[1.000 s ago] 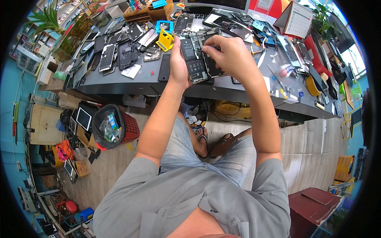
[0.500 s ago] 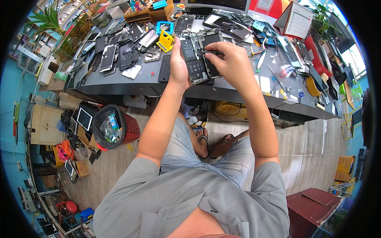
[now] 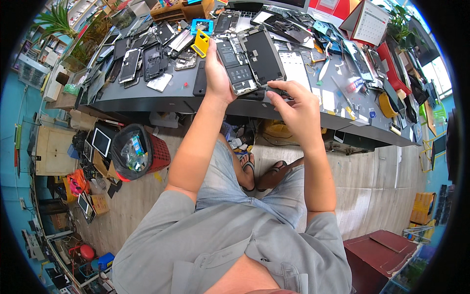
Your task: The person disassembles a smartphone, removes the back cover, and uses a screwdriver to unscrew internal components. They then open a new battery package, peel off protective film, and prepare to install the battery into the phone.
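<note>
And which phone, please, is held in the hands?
The opened phone with black battery, gripped by the left hand, beside a dark rectangular panel; other phones lie on the grey desk.

On my feed, the left hand [image 3: 218, 78] has its fingers hidden behind the phone [image 3: 238, 68], so I can't read their grip. The right hand [image 3: 297, 102] covers part of a dark tool [image 3: 278, 91], and I can't tell whether its tip touches the phone. The phone's smallest inner pieces blend together for me. The monitor [image 3: 257, 6] and rack [image 3: 171, 12] run out of view at the top, the shirt [image 3: 196, 235] at the bottom. Shadow under the desk [image 3: 117, 93] leaves the clutter [image 3: 240, 140] there unreadable.
</note>
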`<state>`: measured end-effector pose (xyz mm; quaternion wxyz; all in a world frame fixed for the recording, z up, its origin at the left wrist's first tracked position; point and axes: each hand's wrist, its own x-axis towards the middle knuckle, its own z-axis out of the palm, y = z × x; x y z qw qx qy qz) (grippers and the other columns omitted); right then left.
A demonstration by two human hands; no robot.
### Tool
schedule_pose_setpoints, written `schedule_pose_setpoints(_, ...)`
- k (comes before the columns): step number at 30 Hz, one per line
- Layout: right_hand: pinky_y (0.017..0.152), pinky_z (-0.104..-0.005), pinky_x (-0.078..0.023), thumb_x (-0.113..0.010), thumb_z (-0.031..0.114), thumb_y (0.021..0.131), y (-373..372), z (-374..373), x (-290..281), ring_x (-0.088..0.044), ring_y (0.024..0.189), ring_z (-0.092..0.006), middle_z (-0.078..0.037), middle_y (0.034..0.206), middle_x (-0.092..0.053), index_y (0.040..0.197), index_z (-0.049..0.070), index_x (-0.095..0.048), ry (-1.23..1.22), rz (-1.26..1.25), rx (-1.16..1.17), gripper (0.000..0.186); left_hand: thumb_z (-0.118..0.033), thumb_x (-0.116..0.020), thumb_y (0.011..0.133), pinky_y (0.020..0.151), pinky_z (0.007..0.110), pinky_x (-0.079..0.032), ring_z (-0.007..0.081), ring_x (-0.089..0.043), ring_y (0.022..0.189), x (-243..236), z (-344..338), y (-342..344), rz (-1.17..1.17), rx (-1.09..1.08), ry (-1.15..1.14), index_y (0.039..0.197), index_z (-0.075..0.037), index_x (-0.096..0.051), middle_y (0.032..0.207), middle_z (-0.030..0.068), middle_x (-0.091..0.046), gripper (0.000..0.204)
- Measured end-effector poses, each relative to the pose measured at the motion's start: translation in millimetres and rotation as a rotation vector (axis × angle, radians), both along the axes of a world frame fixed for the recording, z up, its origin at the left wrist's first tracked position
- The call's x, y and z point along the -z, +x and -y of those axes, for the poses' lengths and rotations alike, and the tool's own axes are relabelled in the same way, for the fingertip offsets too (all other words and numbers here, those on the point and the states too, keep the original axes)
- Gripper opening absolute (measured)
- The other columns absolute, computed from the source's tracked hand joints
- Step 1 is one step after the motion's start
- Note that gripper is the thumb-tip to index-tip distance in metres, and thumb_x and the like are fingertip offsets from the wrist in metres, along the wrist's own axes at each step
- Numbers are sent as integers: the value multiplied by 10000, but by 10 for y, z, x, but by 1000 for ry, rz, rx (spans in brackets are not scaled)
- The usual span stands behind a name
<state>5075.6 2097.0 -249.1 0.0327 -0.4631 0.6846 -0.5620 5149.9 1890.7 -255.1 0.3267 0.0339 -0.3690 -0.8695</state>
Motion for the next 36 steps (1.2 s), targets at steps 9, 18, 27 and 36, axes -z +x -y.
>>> schedule_pose_setpoints(9,681,-321,-635,-851,44,958,11,-28,108,-792,803,-215,-132,1022,-819,1168,9,-832,-11,25,-1,214,-641,-275,1192,1065,515,-647,338,-764,1239,50,32,-21,-25,-17,52,1528,-32,-588,1399,196,-737,762)
schedule_pose_setpoints(18,720,-299,-597,-834,74,976,-94,100,-15,-767,795,-197,-142,1017,-810,1175,0,-770,-140,123,60,221,-652,-271,1185,1054,508,-649,333,-768,1215,38,-12,-29,-48,-42,59,1522,-23,-587,1390,195,-739,780)
schedule_pose_setpoints(27,697,-447,-606,-813,220,976,-310,887,-100,-777,804,-330,-107,984,-800,1170,109,-809,22,-602,-36,223,-682,-274,1188,905,422,-679,251,-795,1067,73,-6,-15,0,-159,1,1364,-75,-653,1218,120,-778,737)
schedule_pose_setpoints(36,714,-494,-628,-808,266,922,-418,976,-105,-796,819,-349,-100,936,-804,1024,110,-795,154,-794,-94,187,-653,-250,1199,977,422,-647,258,-782,1123,90,18,-31,-10,-146,23,1401,-59,-650,1266,140,-781,743)
